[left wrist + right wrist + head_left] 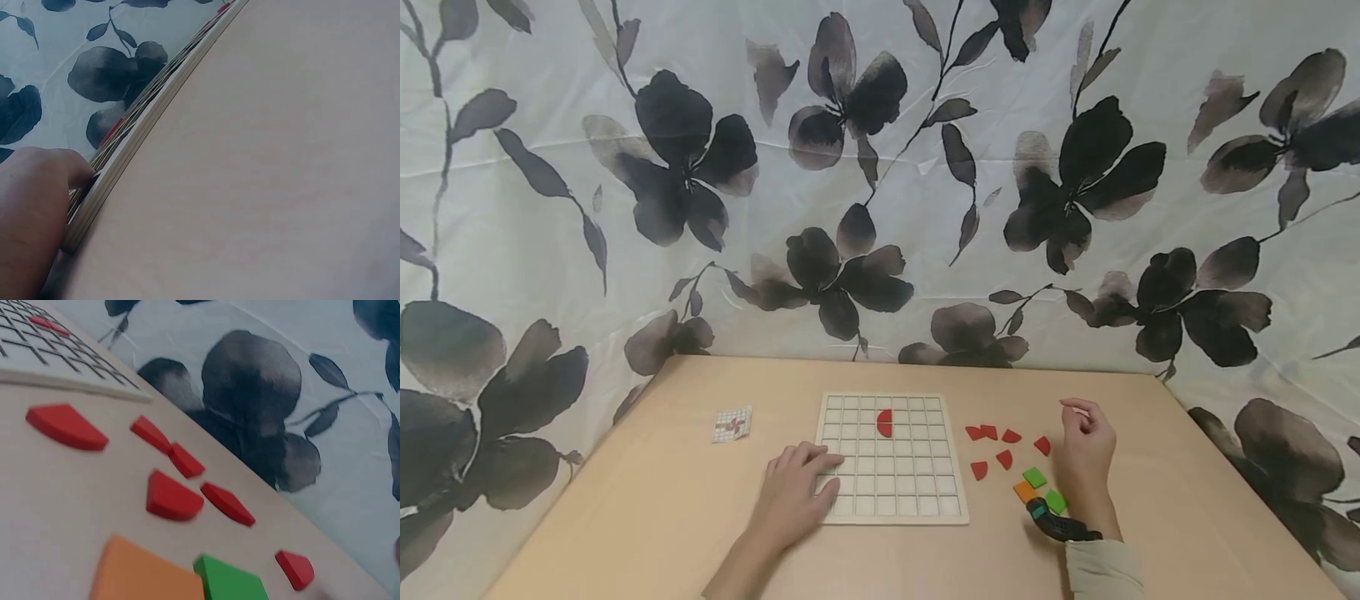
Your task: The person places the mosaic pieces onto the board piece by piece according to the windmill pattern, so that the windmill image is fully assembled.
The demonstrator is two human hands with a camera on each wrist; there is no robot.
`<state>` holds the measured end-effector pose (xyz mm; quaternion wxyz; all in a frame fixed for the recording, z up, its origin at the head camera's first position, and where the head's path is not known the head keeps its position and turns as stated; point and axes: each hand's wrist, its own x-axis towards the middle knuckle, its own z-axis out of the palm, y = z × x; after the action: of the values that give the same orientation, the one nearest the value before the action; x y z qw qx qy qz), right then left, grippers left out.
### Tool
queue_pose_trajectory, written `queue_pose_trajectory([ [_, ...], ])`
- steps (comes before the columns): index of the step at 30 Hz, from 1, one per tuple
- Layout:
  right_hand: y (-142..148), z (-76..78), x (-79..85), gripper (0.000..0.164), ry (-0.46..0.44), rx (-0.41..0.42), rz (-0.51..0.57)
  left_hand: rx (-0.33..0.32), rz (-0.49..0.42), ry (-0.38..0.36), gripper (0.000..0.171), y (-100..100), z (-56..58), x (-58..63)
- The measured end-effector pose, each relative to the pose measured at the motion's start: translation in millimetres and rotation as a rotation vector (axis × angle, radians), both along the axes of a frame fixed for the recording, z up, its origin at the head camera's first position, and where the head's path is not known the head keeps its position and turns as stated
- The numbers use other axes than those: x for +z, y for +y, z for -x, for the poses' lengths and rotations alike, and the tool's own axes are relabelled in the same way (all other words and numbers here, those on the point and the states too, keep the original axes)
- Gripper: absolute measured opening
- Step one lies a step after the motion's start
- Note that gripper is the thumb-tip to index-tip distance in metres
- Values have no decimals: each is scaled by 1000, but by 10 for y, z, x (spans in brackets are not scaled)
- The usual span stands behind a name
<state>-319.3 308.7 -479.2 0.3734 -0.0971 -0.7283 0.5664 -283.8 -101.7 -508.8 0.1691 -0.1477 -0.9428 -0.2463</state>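
Observation:
In the head view my left hand (793,492) rests at the left edge of a pale grid board (917,505), with fingertips and thumb lying over its border. The left wrist view shows the thumb (78,169) at the board's rim (134,140). Two red quarter-round tiles (885,423) sit together in the grid's upper middle, forming a half disc. To the right of the loose tiles is my right hand (1087,442), its fingers loosely bent; no held thing shows. Several loose red tiles (175,497) lie between board and right hand.
Near the right wrist lie two green tiles (1034,477) and an orange tile (1025,492). A small stack of pattern cards (732,424) is left of the board. Floral cloth (970,208) hangs behind the wooden table (647,500). A black band (1060,523) is on the right wrist.

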Motion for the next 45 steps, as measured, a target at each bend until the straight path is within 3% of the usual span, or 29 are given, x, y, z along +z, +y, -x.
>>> queue_pose_trajectory([
  [5,81,-51,28,22,371,-224,-150,-6,-8,11,27,-22,-5,43],
  [7,80,-68,66,24,445,-297,-165,-3,-5,14,27,-29,-3,52],
  [8,84,-79,86,25,434,-306,-169,-3,-5,14,27,-30,-1,53],
  [10,94,-110,118,24,299,-282,-198,-3,-1,13,27,-30,1,51],
  [12,119,-142,117,23,55,-205,-265,-5,5,11,27,-23,3,42],
  [14,156,-170,90,23,-212,-81,-361,-9,10,8,27,-11,3,29],
  [16,186,-176,44,28,-417,44,-443,-7,14,7,27,-7,1,22],
  [20,226,-143,-27,47,-605,230,-517,9,10,1,28,-9,-7,15],
  [26,242,-163,-51,48,-684,265,-553,8,10,-9,28,5,-5,-7],
  [32,218,-172,-36,36,-687,251,-564,4,6,7,27,14,1,3],
  [45,154,-137,-60,27,-682,256,-534,2,4,22,27,4,-2,1],
])
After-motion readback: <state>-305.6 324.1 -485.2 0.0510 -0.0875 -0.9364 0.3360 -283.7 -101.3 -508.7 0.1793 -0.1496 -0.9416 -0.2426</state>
